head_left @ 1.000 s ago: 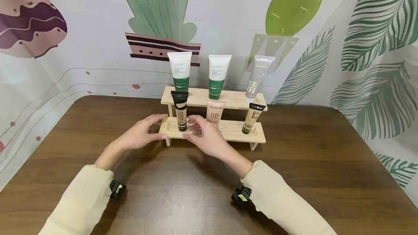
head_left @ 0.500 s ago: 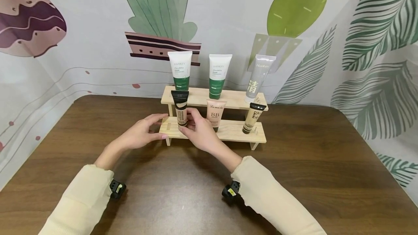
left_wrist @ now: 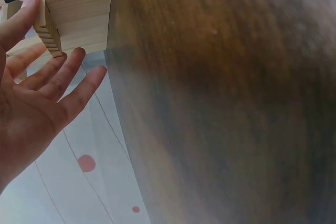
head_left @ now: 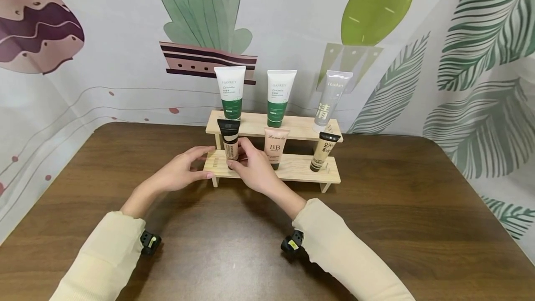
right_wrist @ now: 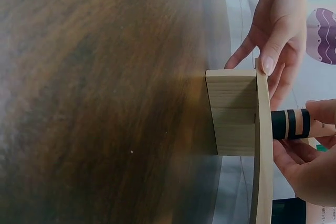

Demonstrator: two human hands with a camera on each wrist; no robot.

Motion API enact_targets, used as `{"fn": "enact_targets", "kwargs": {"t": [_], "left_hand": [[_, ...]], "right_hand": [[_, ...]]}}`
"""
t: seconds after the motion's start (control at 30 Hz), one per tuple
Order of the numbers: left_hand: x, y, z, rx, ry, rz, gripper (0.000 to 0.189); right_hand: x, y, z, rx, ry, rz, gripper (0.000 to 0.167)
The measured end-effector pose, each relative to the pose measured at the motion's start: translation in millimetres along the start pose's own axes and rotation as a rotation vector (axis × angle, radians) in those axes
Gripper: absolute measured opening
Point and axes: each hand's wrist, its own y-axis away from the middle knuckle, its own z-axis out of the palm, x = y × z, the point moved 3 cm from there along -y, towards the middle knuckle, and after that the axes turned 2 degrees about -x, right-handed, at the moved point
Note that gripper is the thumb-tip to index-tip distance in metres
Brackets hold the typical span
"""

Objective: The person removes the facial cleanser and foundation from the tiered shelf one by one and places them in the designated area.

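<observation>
A black-and-beige cosmetic tube [head_left: 230, 138] stands cap-down near the left end of the lower tier of a two-tier wooden display stand [head_left: 294, 167]. My right hand [head_left: 256, 166] pinches it low down between thumb and fingers. From the right wrist camera, the tube's dark cap [right_wrist: 286, 124] looks to be against the board. My left hand [head_left: 180, 168] is at the stand's left end, thumb at the front edge and fingers stretched toward the back. In the left wrist view, the thumb of that hand [left_wrist: 31, 100] touches the board; the other fingers are spread.
A pink BB cream tube [head_left: 276, 145] and a gold tube with a black top [head_left: 323, 152] share the lower tier. Above them stand two white-and-green tubes [head_left: 231, 89] and a grey tube [head_left: 331, 99]. A patterned cloth [head_left: 125, 59] hangs behind the brown table [head_left: 234, 254].
My right hand has moved left from beside the black-and-beige tube and taken hold of it. The tube's top has shifted slightly left and down. My left hand has stayed in place.
</observation>
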Motion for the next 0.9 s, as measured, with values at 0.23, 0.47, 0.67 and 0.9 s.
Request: {"fn": "enact_targets", "kwargs": {"t": [0.23,0.47,0.67,0.9], "left_hand": [[0.0,-0.2,0.7,0.002,0.014,-0.003,0.062],[0.2,0.6,1.0,-0.001,-0.011,-0.001,0.062],[-1.2,0.5,1.2,0.008,-0.053,0.001,0.062],[-0.1,0.8,1.8,0.013,-0.068,0.001,0.063]], "right_hand": [[-2.5,5.9,-1.2,-0.043,-0.021,-0.014,0.030],[-3.1,15.1,-6.0,-0.108,-0.068,-0.031,0.032],[0.8,26.1,-14.9,-0.167,-0.093,-0.019,0.027],[11.1,39.6,-33.0,-0.248,-0.117,-0.049,0.025]]}}
